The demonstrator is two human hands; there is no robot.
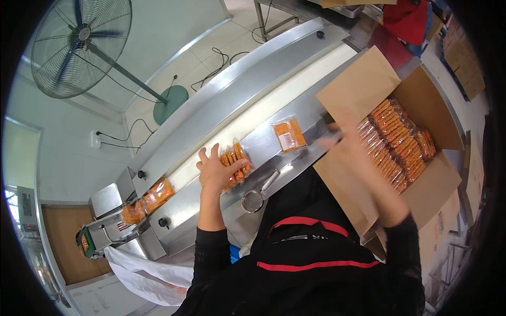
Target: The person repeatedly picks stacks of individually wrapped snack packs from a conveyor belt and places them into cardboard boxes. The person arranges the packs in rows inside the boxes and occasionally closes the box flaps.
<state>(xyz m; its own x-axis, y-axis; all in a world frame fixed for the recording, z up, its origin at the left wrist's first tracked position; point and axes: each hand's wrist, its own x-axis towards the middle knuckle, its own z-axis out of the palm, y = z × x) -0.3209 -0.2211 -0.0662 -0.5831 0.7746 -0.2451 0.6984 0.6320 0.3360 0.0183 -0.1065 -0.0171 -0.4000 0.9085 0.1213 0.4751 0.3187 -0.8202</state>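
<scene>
My left hand [215, 170] is closed around a short row of orange-brown snack packets [237, 160] in clear wrap, standing on edge on the metal work surface. To their right, a single snack packet [290, 134] lies flat, with a white label bearing print. My right hand [348, 138] is blurred, over the near flaps of an open cardboard box [344, 189]; its fingers look apart and I see nothing in them. Inside the box, rows of wrapped packets [399, 138] stand on edge. A small round strainer [253, 200] lies at the near edge, below the left hand's packets.
A pale conveyor belt [261, 106] runs along the metal frame [237, 83]. More packets [152, 197] sit at its lower left end. Behind stands a pedestal fan [83, 35], with cables [215, 65] on the floor. A person in red [405, 19] is at upper right.
</scene>
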